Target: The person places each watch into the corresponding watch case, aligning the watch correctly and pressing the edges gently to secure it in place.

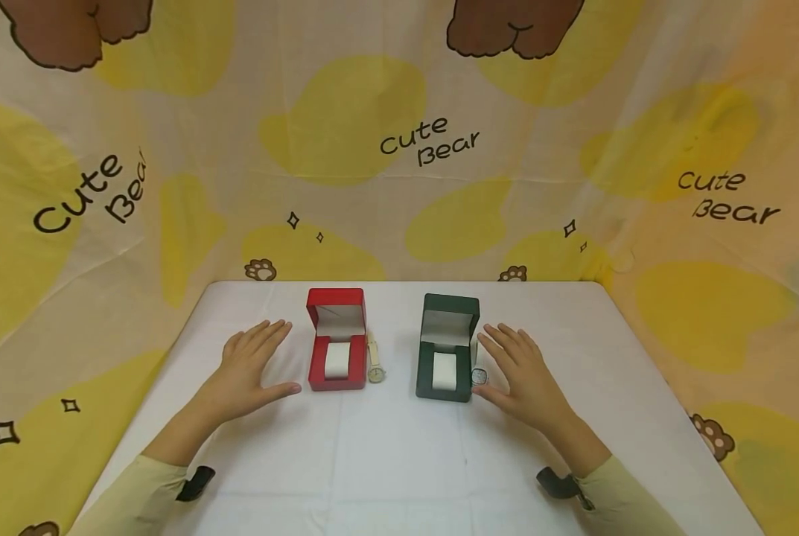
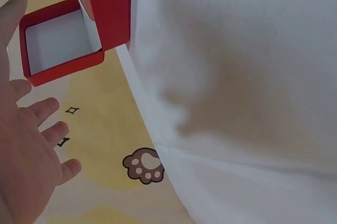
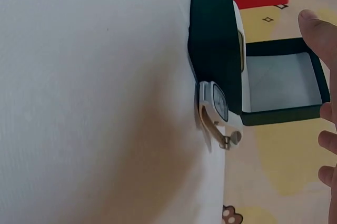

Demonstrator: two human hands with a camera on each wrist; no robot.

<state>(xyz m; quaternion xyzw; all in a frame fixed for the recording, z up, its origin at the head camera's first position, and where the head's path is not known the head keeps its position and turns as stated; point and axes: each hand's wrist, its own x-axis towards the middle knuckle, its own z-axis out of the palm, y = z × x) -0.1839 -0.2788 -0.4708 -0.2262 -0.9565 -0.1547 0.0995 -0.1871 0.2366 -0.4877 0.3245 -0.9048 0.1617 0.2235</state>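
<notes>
My left hand [image 1: 248, 372] hovers left of an opened red watch box [image 1: 315, 365], fingers spread and holding nothing. Inside that box sits a white cushion [image 1: 336, 360]. A watch with a cream strap [image 1: 375, 372] lies along the box's right side. Further right, an opened dark green watch box [image 1: 424, 372] holds another white cushion [image 1: 444, 371]. My right hand [image 1: 523, 376] is held beside its right side, fingers apart with nothing in them. Between this hand and the green box lies a second watch [image 3: 218, 103] with a pale strap, partly hidden by the fingers in the head view.
Both boxes stand near the back of a white-covered table [image 1: 399, 454]. A patterned yellow and cream cloth [image 1: 345, 119] hangs behind it and at the sides. Black wrist straps [image 1: 196, 484] show at both sleeves.
</notes>
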